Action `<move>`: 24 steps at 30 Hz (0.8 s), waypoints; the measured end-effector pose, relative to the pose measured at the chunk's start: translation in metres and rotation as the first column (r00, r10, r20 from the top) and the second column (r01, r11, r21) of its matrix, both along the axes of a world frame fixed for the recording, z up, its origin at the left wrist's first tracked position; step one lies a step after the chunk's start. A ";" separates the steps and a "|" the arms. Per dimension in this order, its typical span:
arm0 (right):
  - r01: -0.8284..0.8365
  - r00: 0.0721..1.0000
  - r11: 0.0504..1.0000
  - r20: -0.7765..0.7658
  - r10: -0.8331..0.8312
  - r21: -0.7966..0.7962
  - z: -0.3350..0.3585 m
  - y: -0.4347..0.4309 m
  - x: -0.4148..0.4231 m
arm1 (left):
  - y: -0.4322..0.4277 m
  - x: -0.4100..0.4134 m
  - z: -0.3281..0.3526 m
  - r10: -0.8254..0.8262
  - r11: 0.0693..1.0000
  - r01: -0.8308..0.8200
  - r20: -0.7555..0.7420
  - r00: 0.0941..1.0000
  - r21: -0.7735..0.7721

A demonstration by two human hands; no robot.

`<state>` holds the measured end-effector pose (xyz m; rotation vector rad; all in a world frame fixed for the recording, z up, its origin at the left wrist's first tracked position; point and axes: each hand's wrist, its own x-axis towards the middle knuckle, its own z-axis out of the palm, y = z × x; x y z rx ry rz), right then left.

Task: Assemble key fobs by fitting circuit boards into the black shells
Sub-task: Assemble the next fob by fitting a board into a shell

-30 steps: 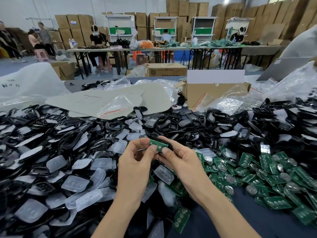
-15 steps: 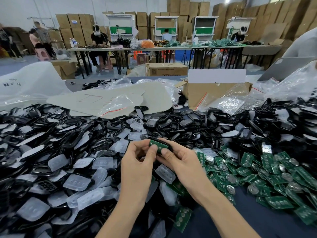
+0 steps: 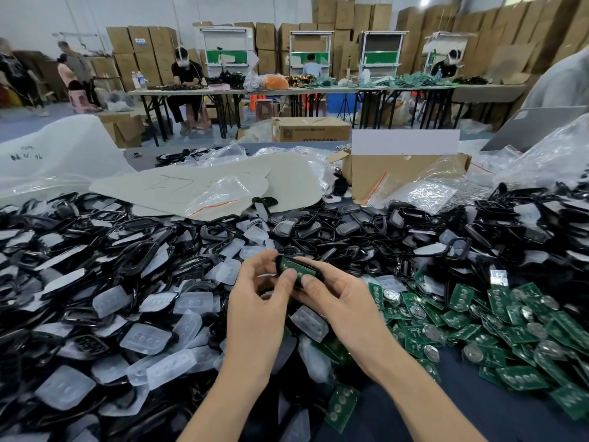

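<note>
Warehouse hall walled with cartons; in front, a bench heaped with key-fob parts.

Head view, centre frame: our left hand and right hand hold one black shell with one green circuit board lying in it. The fingers of both hands are curled round the shell, thumbs on the board. Whether it is fully seated we cannot tell. We judge it best to line the board up with the rim and press evenly, not at one corner. Counted: one shell and one board in hand, and one cardboard box at upper right. The loose shells, clear button pads at lower left and spare boards at right are too many to count.
</note>
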<state>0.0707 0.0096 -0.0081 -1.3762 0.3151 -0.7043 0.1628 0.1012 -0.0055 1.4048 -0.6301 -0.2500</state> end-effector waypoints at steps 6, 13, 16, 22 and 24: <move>0.069 0.997 0.993 -0.026 -0.071 -0.096 0.002 -0.005 -0.002 | 0.003 0.003 0.001 0.005 1.000 -0.008 0.141 0.990 0.021; 0.146 0.981 0.967 -0.098 -0.170 -0.210 0.001 -0.012 -0.007 | 0.005 0.007 0.001 -0.017 0.997 -0.001 0.250 0.968 0.071; 0.282 0.955 0.951 -0.052 -0.290 -0.125 0.002 -0.021 -0.010 | 0.008 0.012 0.001 0.007 0.995 -0.040 0.330 0.944 0.092; 0.407 0.913 0.909 -0.003 -0.409 0.094 0.004 -0.028 -0.013 | 0.014 0.019 0.000 0.002 0.989 -0.062 0.402 0.916 0.137; 0.425 0.904 0.900 -0.002 -0.427 0.093 0.005 -0.027 -0.013 | 0.015 0.020 0.001 -0.009 0.984 -0.067 0.424 0.906 0.164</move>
